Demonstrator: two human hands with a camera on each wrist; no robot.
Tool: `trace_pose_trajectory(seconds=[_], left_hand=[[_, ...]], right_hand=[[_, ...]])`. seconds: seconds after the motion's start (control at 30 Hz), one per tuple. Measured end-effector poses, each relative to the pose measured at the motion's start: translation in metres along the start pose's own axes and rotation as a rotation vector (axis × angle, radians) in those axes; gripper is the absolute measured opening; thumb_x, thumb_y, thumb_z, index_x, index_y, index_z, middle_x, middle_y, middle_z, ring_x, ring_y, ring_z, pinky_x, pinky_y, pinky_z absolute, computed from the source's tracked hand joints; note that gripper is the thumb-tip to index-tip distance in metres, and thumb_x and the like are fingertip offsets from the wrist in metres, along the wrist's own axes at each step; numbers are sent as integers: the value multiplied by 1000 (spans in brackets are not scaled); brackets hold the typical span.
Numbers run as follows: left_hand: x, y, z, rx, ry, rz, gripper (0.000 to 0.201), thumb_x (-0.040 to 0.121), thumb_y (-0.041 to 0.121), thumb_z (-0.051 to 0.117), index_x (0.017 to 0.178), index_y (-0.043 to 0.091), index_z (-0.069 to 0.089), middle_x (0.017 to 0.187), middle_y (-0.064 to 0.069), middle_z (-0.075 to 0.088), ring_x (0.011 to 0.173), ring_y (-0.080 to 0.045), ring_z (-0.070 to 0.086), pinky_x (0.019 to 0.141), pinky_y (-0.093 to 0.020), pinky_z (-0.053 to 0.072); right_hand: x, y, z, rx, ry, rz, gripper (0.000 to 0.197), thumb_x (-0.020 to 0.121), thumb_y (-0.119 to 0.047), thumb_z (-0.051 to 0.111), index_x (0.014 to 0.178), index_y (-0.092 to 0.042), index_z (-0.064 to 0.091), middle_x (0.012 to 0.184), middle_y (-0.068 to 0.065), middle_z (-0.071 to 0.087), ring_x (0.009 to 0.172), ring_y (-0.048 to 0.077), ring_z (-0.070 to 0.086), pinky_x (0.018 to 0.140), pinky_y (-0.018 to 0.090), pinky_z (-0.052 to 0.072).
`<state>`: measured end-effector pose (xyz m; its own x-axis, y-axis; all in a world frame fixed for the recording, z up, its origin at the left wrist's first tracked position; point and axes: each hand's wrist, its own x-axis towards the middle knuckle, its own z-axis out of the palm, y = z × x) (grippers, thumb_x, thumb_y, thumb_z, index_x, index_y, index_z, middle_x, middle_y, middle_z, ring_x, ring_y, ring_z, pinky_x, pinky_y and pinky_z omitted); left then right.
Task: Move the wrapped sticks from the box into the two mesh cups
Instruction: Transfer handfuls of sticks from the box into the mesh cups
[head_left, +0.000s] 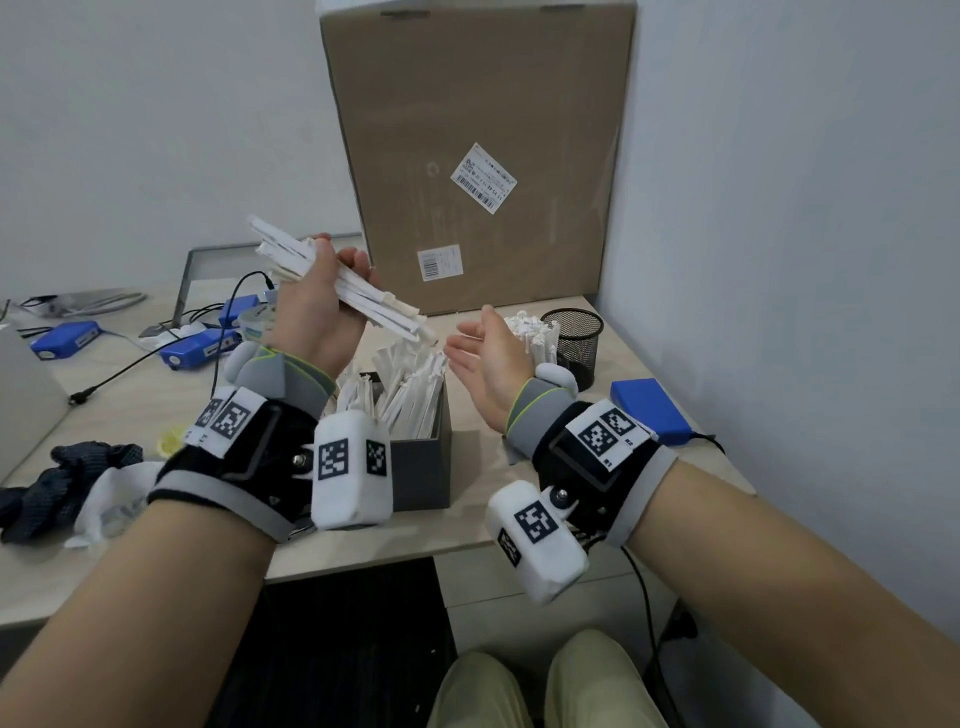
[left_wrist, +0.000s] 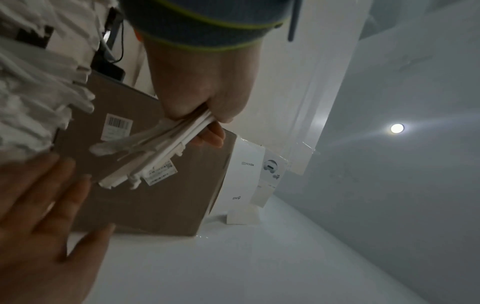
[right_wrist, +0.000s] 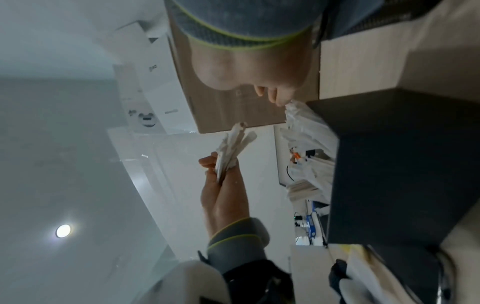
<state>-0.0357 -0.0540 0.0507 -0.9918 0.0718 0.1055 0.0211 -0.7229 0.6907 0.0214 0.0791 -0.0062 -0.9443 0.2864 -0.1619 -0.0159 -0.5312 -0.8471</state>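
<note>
My left hand (head_left: 317, 296) is raised above the table and grips a bundle of white wrapped sticks (head_left: 332, 280), which slants from upper left to lower right; the same bundle (left_wrist: 153, 152) shows in the left wrist view. The right hand (head_left: 483, 353) is open, palm turned left, just right of the bundle's lower end and apart from it. Below the hands a dark grey box (head_left: 421, 467) holds several more wrapped sticks (head_left: 405, 384). One black mesh cup (head_left: 574, 338) stands at the right; a cluster of wrapped sticks (head_left: 535, 332) stands beside it, partly hidden by my right hand.
A tall cardboard carton (head_left: 478, 156) stands against the back wall. Blue devices (head_left: 65, 340) with black cables lie at the left, a blue block (head_left: 649, 410) at the right, dark cloth (head_left: 62, 478) and tissue at the front left. The wall is close on the right.
</note>
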Motion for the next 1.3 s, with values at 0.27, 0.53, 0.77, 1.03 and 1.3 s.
trace_pose_trajectory(seconds=[0.27,0.53,0.77,1.03,1.3], left_hand=[[-21,-39,16,61,-164,-62,11,98,14,49,89,13,55,65,1,64,65,-9,66,77,-25,55],[-42,-62,25,260,-268,-126,8,97,12,50,93,15,55,62,1,57,62,-11,58,65,-23,52],[-40,-55,30,452,-306,-38,16,96,21,53,89,11,63,48,4,39,41,-9,39,55,-23,43],[-56,-67,36,781,-655,-117,14,91,5,59,101,7,67,76,-3,57,54,-8,49,45,-19,39],[-69,-83,43,867,-762,-250,28,91,9,59,117,0,62,58,2,57,47,-12,41,47,-22,36]], right_hand=[[-1,-5,7,340,-157,270,78,94,-63,24,137,-1,44,88,9,58,66,16,56,55,23,49],[2,-9,-7,402,-192,247,66,95,-58,29,118,-2,56,116,15,64,103,24,63,100,33,48],[4,-30,-23,-208,-164,137,50,97,-53,28,105,-11,56,102,6,54,88,17,53,79,33,41],[-27,-125,5,-914,-330,-451,53,100,-51,24,115,-19,64,117,-3,66,113,11,58,105,30,37],[-36,-114,8,-1479,-540,-371,62,101,-49,14,127,-16,60,127,4,62,121,13,54,106,28,33]])
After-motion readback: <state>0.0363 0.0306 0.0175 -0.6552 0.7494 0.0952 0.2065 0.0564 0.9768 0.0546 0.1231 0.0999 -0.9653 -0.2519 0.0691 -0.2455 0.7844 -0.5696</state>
